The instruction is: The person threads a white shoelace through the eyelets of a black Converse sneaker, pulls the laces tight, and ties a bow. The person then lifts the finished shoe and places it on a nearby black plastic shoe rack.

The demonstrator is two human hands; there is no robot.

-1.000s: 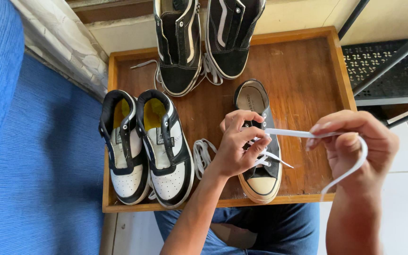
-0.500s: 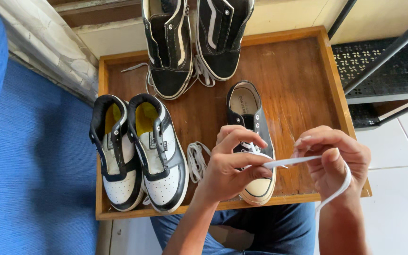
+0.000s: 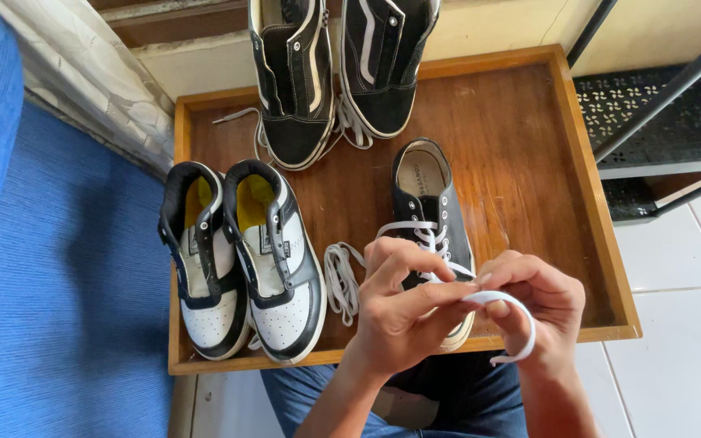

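1. the wooden tray carried everything, and most of its right half was bare wood.
2. a black pair of sneakers hung over the tray's far edge, unlaced, with loose laces trailing beside them.
3. a black-and-white pair with yellow insoles sat along the left edge, toes toward the near edge.
4. the single black canvas shoe stood near the middle of the near edge, toe cap toward the person, partly laced.
5. the left hand hovered over that shoe's toe, thumb and fingers pinched shut on the white lace.
6. the right hand was just beside it, fingers closed on the white lace, which curled in a loop around them.
7. a spare bundle of white lace lay between the pair and the single shoe.
8. my judgement: to do this well, keep the lace flat and untwisted, keep both ends even, and steady the shoe while pulling.
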